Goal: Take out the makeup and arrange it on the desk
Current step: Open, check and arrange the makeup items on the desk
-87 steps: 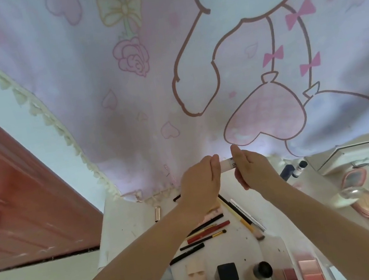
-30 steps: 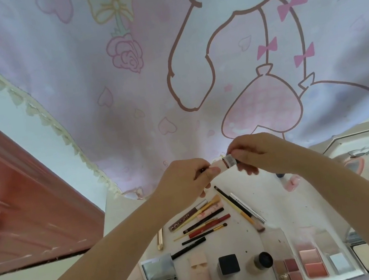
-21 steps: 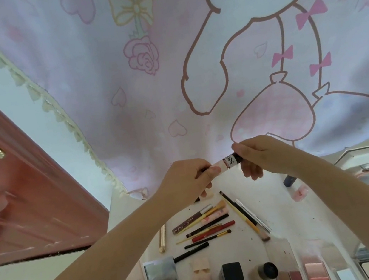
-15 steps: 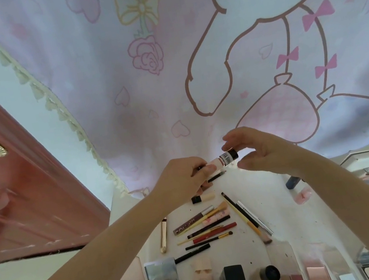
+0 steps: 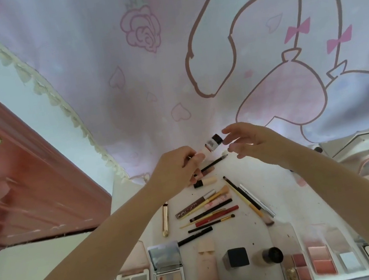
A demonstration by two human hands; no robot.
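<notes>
Right hand [image 5: 249,145] now off the small tube [image 5: 211,146], fingers spread; left hand [image 5: 176,170] still pinching it.

Little can be read here; the small tube [image 5: 212,146] held up over the counter [image 5: 282,197] carries a white label with a black barcode just below its dark cap, but the bars and any digits are too small to make out; the brown mascara-like tube [image 5: 195,204] lying among the brushes bears pale lettering along its side, blurred beyond reading; the black pencil [image 5: 195,236] near the palettes shows a short light imprint, also illegible; no brand name, number or sign elsewhere is clear enough to read.
</notes>
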